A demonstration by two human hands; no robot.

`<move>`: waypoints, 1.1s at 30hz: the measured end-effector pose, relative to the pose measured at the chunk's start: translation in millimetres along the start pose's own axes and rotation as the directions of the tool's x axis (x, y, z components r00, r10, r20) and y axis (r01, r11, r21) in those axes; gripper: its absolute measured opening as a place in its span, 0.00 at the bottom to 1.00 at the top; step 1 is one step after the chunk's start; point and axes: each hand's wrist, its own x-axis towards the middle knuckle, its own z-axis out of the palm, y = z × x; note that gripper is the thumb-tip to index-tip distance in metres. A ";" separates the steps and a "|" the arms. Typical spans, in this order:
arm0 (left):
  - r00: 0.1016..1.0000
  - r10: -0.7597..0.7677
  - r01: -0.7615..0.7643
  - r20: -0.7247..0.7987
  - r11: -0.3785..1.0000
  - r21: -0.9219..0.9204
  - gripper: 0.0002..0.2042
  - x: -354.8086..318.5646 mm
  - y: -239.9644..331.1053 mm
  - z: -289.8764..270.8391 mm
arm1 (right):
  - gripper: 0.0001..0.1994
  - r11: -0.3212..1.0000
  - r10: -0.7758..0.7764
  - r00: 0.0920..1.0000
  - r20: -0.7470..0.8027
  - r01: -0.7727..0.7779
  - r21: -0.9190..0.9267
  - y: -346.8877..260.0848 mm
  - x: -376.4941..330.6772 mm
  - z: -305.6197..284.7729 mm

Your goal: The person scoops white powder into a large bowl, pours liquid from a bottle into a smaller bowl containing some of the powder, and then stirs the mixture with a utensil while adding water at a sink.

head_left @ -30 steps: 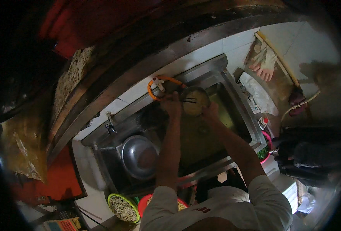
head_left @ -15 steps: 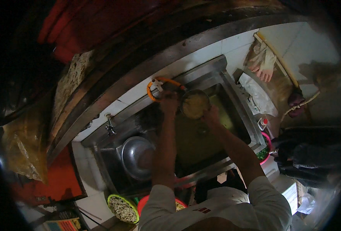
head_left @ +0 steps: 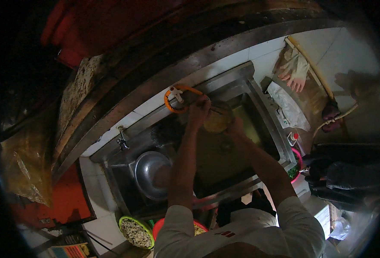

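Note:
A round pan-like vessel (head_left: 217,123) with pale yellowish contents is held over the right basin of the metal sink (head_left: 265,124). My right hand (head_left: 235,126) is closed on its near right rim. At the vessel's far left edge is my left hand (head_left: 201,107), its fingers drawn together. An orange hose (head_left: 167,101), looped round a white-handled tap (head_left: 176,93), ends right by those fingers. Whatever the left fingers hold is lost in the dim light. Cloudy yellowish water (head_left: 215,165) lies in the basin below.
A metal bowl (head_left: 149,172) sits in the left basin, near a second tap (head_left: 122,142). Green-rimmed (head_left: 136,232) and red baskets (head_left: 158,228) stand at the front left. A pink-rimmed basket (head_left: 300,165) of greens is on the right. Rubber gloves (head_left: 296,73) hang at the far right.
My left hand has moved right and slightly away from me, from beside the vessel to its far left edge. The right hand stays on the rim. The vessel looks slightly tilted now.

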 end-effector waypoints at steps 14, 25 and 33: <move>0.888 -0.365 0.346 -0.279 0.931 -0.114 0.07 -26.7 30.5 -29.9 | 0.10 0.989 0.131 0.980 0.153 -0.140 0.050 -14.3 1.4 -11.7; 0.908 -0.408 0.404 -0.093 0.913 -0.063 0.06 -24.3 -7.1 -45.9 | 0.14 0.979 0.199 0.964 0.175 -0.204 0.008 -71.2 -20.4 -47.4; 0.837 -0.324 0.276 -0.442 0.946 -0.169 0.06 -25.0 -7.4 -8.3 | 0.11 0.987 -0.009 0.978 0.207 0.042 -0.153 -63.7 -31.5 -33.7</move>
